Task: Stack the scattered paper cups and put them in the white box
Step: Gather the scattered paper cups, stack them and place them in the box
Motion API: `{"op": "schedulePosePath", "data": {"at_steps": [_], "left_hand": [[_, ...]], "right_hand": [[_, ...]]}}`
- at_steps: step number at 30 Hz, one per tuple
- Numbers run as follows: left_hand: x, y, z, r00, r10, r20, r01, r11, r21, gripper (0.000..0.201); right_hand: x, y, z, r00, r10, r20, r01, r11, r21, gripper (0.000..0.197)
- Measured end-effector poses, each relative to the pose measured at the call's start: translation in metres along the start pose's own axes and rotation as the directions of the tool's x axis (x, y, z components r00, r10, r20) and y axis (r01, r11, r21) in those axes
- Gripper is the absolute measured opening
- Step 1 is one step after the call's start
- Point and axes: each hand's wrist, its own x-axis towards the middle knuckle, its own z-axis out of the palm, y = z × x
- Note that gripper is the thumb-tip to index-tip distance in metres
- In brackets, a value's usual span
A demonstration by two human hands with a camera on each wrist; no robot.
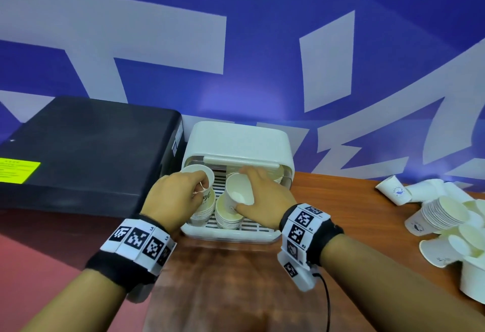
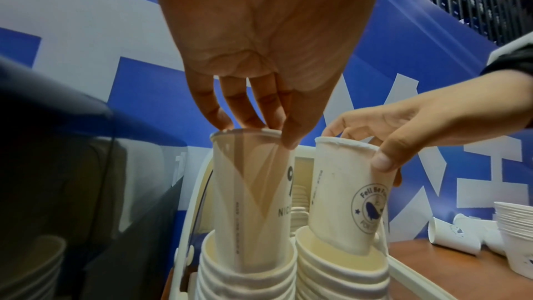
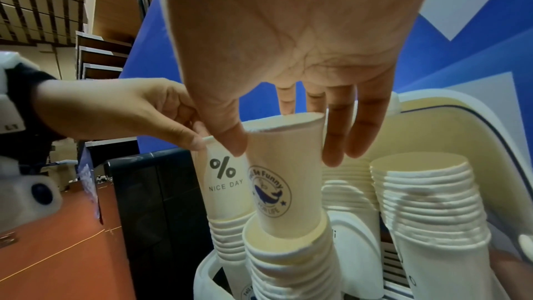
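Left hand (image 1: 174,195) pinches the rim of the "NICE DAY" cup (image 3: 223,181), seated in the left stack (image 2: 248,266) inside the white box (image 1: 240,139). Right hand (image 1: 265,198) grips the whale-logo cup (image 3: 284,181) by its rim, its base entering the adjacent stack (image 3: 288,259) just to the right.

Bare forearms; black wristbands (image 1: 115,266) ringed with white square-code tags (image 1: 304,224); white wrist camera (image 1: 296,271), black cable (image 1: 326,303) trailing.

Your white box (image 1: 240,139) sits on a reddish-brown wood-grain table (image 1: 354,200); behind it runs a blue wall (image 1: 262,30) with white shapes. Your cream cups carry a grey percent mark (image 3: 222,169) and a navy whale badge (image 3: 269,192); the wristbands (image 1: 136,240) show black-and-white squares.
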Motion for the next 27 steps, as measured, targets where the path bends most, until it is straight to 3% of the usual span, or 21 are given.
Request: {"op": "schedulePosePath", "data": {"at_steps": [27], "left_hand": [[0.012,-0.014,0.044,0.977,-0.028,0.211,-0.003,0.989,0.145,0.02]], "right_hand": [[0.029,0.021,0.047,0.994,-0.031,0.101,0.031,1.0,-0.002,0.078]]}}
